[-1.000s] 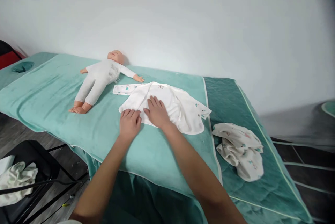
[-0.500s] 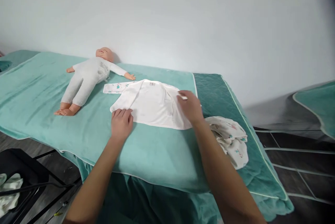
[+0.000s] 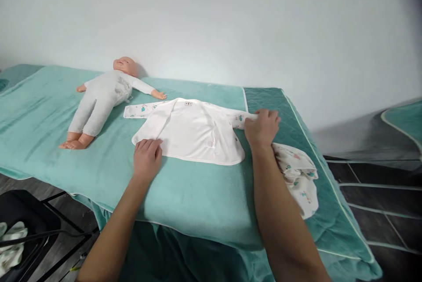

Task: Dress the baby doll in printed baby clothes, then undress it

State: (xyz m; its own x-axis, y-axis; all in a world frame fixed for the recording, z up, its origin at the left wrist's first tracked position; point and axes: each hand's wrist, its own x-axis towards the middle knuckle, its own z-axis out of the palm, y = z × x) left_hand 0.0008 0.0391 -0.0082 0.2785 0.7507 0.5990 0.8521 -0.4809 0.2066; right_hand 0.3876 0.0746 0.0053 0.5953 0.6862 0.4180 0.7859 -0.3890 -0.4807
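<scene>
A white baby shirt (image 3: 191, 132) lies spread flat on the teal towel (image 3: 184, 194) that covers the table. My left hand (image 3: 147, 159) rests with fingers flat on the shirt's lower left corner. My right hand (image 3: 262, 127) is closed on the end of the shirt's right sleeve, which is stretched out to the right. A baby doll (image 3: 102, 97) in a pale bodysuit lies on its back to the left of the shirt, one arm reaching toward the left sleeve.
A crumpled patterned baby garment (image 3: 296, 172) lies by my right forearm on the darker quilted cover (image 3: 290, 115). A white wall runs right behind the table. A black chair (image 3: 29, 225) with a white cloth (image 3: 11, 247) stands at the lower left.
My right hand has moved from the shirt's middle out to the right and drawn the right sleeve straight. The left hand has stayed on the lower left corner.
</scene>
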